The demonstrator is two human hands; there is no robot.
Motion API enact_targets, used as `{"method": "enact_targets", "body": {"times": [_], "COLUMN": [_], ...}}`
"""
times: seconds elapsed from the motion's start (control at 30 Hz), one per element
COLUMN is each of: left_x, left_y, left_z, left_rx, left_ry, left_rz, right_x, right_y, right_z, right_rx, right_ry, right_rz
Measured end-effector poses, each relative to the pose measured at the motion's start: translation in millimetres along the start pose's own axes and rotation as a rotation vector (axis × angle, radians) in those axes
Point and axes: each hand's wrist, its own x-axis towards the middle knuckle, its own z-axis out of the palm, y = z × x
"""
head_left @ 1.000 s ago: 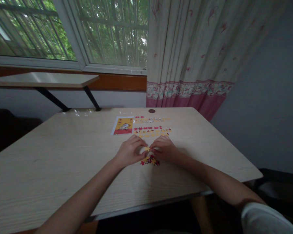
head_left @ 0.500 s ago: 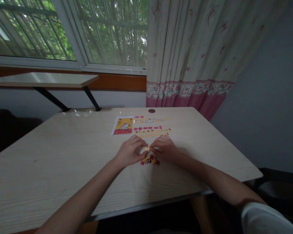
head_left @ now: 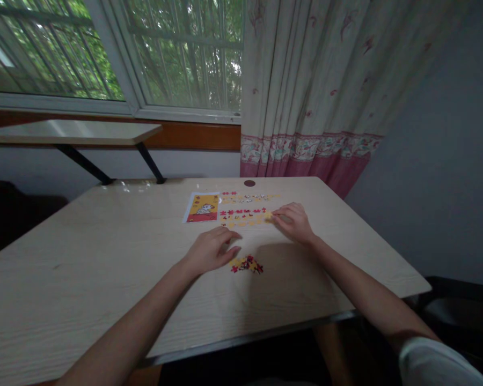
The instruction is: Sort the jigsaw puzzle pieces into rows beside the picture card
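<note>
Between the fingertips of my right hand [head_left: 294,221] is a yellow jigsaw puzzle piece [head_left: 269,216], held over the right part of the laid-out rows. My left hand [head_left: 212,250] rests near the table's middle, thumb and fingers apart, holding nothing. Just right of its thumb lies a loose pile of red and yellow puzzle pieces [head_left: 247,264]. Beyond my hands, a row of red pieces [head_left: 243,212] and rows of yellow pieces are spread out. Farther back are more rows with white and yellow pieces [head_left: 248,199].
A picture card [head_left: 203,208] showing a white dog on yellow and red lies left of the rows. A round dark disc [head_left: 249,183] sits at the table's back edge. A raised shelf [head_left: 72,131] on black legs stands back left. A curtain [head_left: 306,96] hangs behind the table [head_left: 104,268].
My right hand has moved away from my left, forward and right to the rows, carrying the yellow piece. My left hand has let go of the piece and stays nearly in place.
</note>
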Motion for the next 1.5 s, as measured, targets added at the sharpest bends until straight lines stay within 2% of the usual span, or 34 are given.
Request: {"method": "enact_targets", "body": {"times": [0.1, 0.23, 0.6, 0.7, 0.83, 0.97, 1.17, 1.5], "left_x": [-1, 0, 0, 1, 2, 3, 3, 2], "left_y": [-3, -3, -1, -1, 1, 2, 1, -1], "left_z": [2.5, 3.9, 3.3, 2.6, 0.4, -1.2, -3.3, -1.4], "left_rx": [0.022, 0.043, 0.042, 0.046, 0.059, 0.070, 0.088, 0.091], "left_ry": [-0.068, -0.105, -0.120, -0.128, -0.152, -0.170, -0.187, -0.173], "left_rz": [0.002, 0.003, -0.002, -0.011, -0.013, -0.010, -0.019, 0.001], "right_x": [-3, -5, -6, -3, 6, 16, 24, 28], "right_y": [13, 18, 20, 34, 68, 103, 127, 131], "right_z": [0, 4, 6, 13, 26, 39, 52, 48], "right_rx": [-0.005, -0.009, 0.021, 0.063, 0.116, 0.094, 0.080, 0.044], "right_ry": [-0.016, -0.034, -0.045, -0.063, -0.115, -0.244, -0.367, -0.420], "right_rz": [0.052, 0.069, 0.125, 0.244, 0.486, 0.614, 0.628, 0.589]}}
